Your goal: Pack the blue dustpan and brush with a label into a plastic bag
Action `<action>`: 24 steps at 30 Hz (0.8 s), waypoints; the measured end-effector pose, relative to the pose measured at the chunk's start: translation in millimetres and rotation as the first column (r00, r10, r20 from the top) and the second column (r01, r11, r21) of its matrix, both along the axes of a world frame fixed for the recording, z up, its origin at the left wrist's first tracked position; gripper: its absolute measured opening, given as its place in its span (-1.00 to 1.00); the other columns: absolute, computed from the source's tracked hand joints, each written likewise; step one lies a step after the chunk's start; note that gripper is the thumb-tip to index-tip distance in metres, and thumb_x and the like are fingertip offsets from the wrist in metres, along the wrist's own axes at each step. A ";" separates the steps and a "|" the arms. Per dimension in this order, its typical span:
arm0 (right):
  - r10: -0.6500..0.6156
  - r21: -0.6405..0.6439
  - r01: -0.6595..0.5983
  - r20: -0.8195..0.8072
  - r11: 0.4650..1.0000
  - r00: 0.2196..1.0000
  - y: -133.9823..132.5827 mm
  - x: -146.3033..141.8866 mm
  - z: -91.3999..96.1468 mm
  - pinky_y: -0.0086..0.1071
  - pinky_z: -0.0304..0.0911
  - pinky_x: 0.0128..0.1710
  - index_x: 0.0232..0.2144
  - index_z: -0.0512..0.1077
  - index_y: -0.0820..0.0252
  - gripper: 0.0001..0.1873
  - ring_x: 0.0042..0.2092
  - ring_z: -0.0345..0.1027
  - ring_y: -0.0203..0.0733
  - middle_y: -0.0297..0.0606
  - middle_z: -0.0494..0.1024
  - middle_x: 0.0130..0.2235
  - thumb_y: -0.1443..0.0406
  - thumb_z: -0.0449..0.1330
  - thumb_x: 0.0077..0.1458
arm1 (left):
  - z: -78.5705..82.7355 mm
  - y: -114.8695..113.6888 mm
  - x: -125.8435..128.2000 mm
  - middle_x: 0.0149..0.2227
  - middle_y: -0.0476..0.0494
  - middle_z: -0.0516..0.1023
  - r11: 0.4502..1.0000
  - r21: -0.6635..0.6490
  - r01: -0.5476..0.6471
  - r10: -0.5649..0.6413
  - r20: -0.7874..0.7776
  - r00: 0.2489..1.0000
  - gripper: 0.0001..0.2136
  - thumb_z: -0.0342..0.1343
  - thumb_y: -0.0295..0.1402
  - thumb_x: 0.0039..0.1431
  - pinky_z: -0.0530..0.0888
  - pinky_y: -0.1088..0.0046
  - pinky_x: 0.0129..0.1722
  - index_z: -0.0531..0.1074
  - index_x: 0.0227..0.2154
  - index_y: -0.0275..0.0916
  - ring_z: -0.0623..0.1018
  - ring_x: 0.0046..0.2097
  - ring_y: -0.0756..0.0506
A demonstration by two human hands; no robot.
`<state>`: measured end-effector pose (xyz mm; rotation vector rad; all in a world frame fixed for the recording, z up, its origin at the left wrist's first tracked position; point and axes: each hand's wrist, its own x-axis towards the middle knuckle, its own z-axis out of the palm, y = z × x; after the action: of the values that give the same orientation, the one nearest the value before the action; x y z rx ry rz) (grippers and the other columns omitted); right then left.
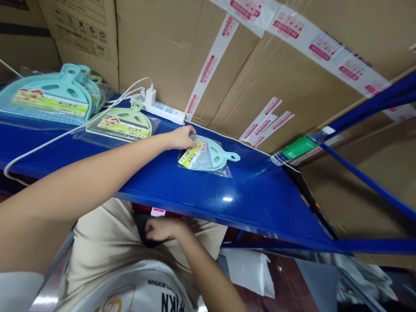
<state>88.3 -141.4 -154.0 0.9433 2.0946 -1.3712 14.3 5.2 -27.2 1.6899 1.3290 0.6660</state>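
My left hand (182, 138) reaches across the blue shelf and pinches the left edge of a small light-blue dustpan and brush set (212, 155). The set lies in a clear plastic bag with a yellow-green label, its looped handle pointing right. Over my lap, below the shelf's front edge, my right hand (160, 229) is curled closed, and nothing shows in its fingers. Left of the pinched set lies a bagged green dustpan set (125, 123). Farther left, a larger light-blue dustpan set (52, 97) lies in front of others.
A white power strip (167, 112) with a plugged-in charger stands at the shelf's back; its white cable (65, 138) loops over the left side. Tall cardboard boxes (169, 52) back the shelf. A green-labelled bottle (300, 147) lies near the right end, beside blue frame bars.
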 end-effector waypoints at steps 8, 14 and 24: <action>-0.008 0.297 0.210 -0.561 0.931 0.828 -5.1 81.1 165.5 -0.37 0.45 0.02 -0.12 0.52 0.15 -0.86 -0.08 0.58 -0.22 -0.20 0.69 -0.11 0.23 0.20 0.38 | 1.5 -1.8 4.9 -0.52 0.12 0.43 0.998 -0.003 -0.060 0.060 0.083 0.995 -0.57 0.36 -0.58 0.26 0.24 0.45 -0.50 0.47 0.17 -0.38 0.32 -0.57 0.06; -0.412 0.438 0.891 -0.794 0.123 0.447 121.3 136.1 174.4 -0.28 0.46 -0.16 -0.37 0.39 0.11 -0.95 -0.31 0.51 -0.20 -0.33 0.56 -0.38 0.35 0.16 0.13 | 5.6 -6.1 10.2 -0.53 0.15 0.41 0.992 -0.071 -0.108 0.120 0.204 0.972 -0.74 0.30 -0.61 0.33 0.24 0.47 -0.51 0.49 0.04 -0.36 0.29 -0.60 0.11; -0.473 0.405 0.896 -0.835 -0.181 0.282 157.8 170.0 125.5 -0.28 0.42 -0.32 -0.43 0.39 0.09 -0.93 -0.43 0.46 -0.15 -0.37 0.48 -0.47 0.36 0.12 0.00 | -2.6 -0.4 21.7 -0.55 0.16 0.37 0.994 -0.023 -0.103 0.105 0.108 0.989 -0.66 0.32 -0.60 0.30 0.22 0.46 -0.51 0.52 0.10 -0.33 0.26 -0.61 0.10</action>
<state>258.2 16.4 -28.5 3.0844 2.7028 -0.4918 36.0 4.9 -29.8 1.5561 1.3480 0.7937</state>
